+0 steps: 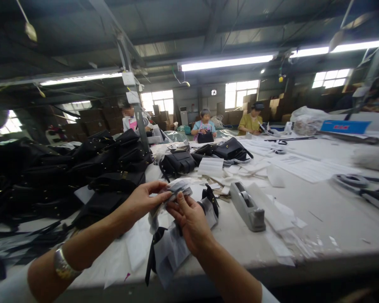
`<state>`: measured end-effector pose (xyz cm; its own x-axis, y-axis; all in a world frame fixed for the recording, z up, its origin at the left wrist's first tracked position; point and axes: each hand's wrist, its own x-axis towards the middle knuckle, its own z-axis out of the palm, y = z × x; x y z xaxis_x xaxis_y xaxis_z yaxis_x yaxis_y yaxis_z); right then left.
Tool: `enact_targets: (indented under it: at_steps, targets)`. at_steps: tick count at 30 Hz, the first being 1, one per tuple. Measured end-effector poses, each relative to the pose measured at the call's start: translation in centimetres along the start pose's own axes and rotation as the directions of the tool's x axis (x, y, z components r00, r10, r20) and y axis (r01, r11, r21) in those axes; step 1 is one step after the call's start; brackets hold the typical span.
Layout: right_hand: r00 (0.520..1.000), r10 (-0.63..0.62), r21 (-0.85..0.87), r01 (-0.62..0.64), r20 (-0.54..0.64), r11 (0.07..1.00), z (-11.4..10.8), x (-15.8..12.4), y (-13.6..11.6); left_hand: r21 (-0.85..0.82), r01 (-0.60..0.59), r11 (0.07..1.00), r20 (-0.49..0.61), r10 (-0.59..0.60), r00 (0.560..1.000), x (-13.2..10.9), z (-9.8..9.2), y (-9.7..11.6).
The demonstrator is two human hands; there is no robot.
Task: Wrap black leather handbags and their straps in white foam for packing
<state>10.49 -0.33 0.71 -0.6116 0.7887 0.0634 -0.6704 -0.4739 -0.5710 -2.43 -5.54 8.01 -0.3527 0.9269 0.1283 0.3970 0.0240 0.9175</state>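
Both hands meet over the near part of the white table, pinching a crumpled piece of thin wrapping paper (181, 185) that covers something dark. My left hand (151, 197) grips its left side between thumb and fingers. From the right, my right hand (189, 216) holds the same bundle, thumb on top. Below and behind the hands lies a black strap (150, 256) partly wrapped in white tissue paper (170, 252); its buckle end (211, 197) shows to the right. Whether the strap joins the bundle in my fingers is hidden.
A grey tape dispenser (248, 208) stands right of my hands. Black bags (107, 172) are heaped at left, with more bags (178, 163) ahead. Loose white paper sheets (211, 166) and straps (366, 189) lie on the table (318, 227). Several co-workers (205, 126) sit or stand across it.
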Motion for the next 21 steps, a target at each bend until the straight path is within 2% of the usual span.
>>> enact_targets:
  at_steps: [4, 11, 15, 21]
  targets:
    - [1.0, -0.003, -0.01, 0.002, -0.016, 1.0, 0.1, -0.1, -0.5, -0.016, 0.019, 1.0, 0.077, -0.018, 0.997, -0.1, 0.2, 0.7]
    - [0.995, 0.1, -0.108, -0.098, 0.006, 0.989, -0.1, 0.0, -2.0, 0.01, 0.037, 0.999, 0.181, -0.039, 0.983, 0.2, -0.1, 0.8]
    - [0.993, 0.114, -0.168, -0.108, 0.027, 0.98, 0.0, 0.1, -2.3, 0.02, -0.027, 0.999, 0.12, 0.024, 0.992, 0.0, -0.1, -0.2]
    - [0.997, 0.057, -0.18, -0.047, 0.055, 0.983, 0.2, 0.3, -1.7, 0.066, -0.082, 0.994, 0.03, 0.08, 0.996, -0.9, 0.4, -0.7]
